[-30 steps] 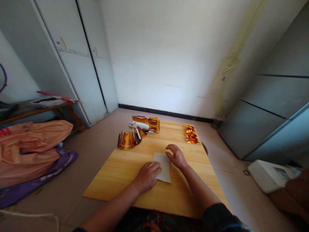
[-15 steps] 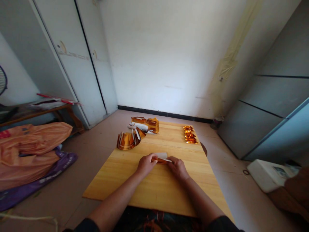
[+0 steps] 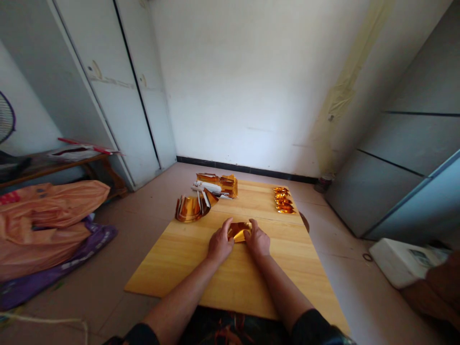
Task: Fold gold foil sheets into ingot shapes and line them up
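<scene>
Left hand (image 3: 220, 244), right hand (image 3: 258, 241) both pinching gold foil sheet (image 3: 240, 231); earlier white side up, now gold.

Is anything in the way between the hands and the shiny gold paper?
Nothing visible. The left hand and right hand are both already on the gold paper, pinching it between them on the wooden board.

A white wall (image 3: 251, 86) rose over the tiled floor (image 3: 143, 225), grey cupboards (image 3: 108, 96) stood left, daylight fell softly.
</scene>
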